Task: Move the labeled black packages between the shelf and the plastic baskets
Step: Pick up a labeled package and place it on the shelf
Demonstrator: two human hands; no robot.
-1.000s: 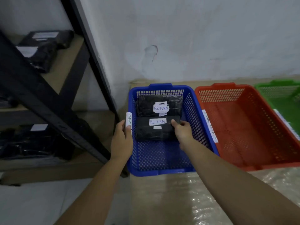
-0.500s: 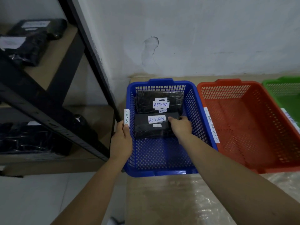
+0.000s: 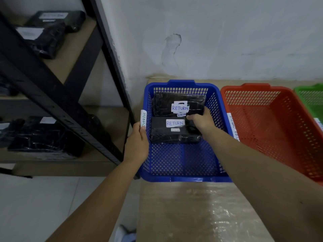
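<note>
Two black packages with white RETURN labels lie in the blue basket (image 3: 183, 179): one at the back (image 3: 164, 103), one nearer (image 3: 167, 135). My right hand (image 3: 201, 122) reaches inside the basket and its fingers curl over the right end of the nearer package, at the seam between the two. My left hand (image 3: 137, 144) grips the basket's left rim beside a white OVERDUE tag (image 3: 143, 118). More labeled black packages sit on the shelf's upper board (image 3: 50, 32) and lower board (image 3: 43, 137).
A black metal shelf frame (image 3: 57, 105) stands left of the table. An orange basket (image 3: 272, 130) sits right of the blue one, and a green basket (image 3: 312, 98) beyond it. Bare table top (image 3: 201, 210) lies in front of the baskets.
My right hand has slid from the nearer package's right edge up toward the seam between the two packages. My left hand stays on the basket's rim.
</note>
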